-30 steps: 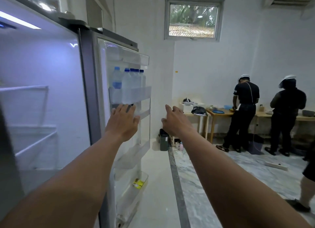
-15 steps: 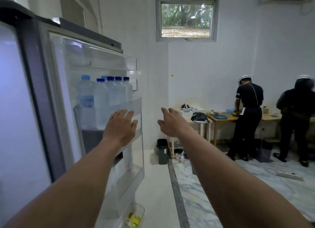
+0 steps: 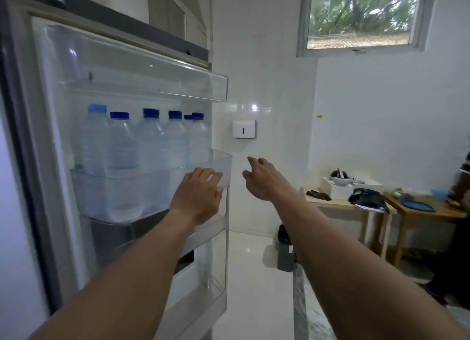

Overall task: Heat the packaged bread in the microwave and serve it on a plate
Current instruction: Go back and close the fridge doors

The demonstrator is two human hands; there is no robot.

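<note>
The fridge door (image 3: 132,67) stands open on my left, its inner side facing me. My left hand (image 3: 197,194) lies flat against the clear door shelf (image 3: 122,189) that holds several water bottles (image 3: 122,141) with blue caps. My right hand (image 3: 264,178) hangs in the air just right of the door's edge, fingers apart, holding nothing. No packaged bread, microwave or plate is in view.
A white wall with a small dispenser (image 3: 244,129) is straight ahead, a window (image 3: 361,16) above. A dark bin (image 3: 286,250) stands on the floor. Wooden tables (image 3: 417,212) with bags and containers stand at the right, a person at the far right edge.
The view has swung right and closer: the fridge interior has left the frame and the door fills the left. Both hands stay stretched forward, the left one on the bottle shelf.
</note>
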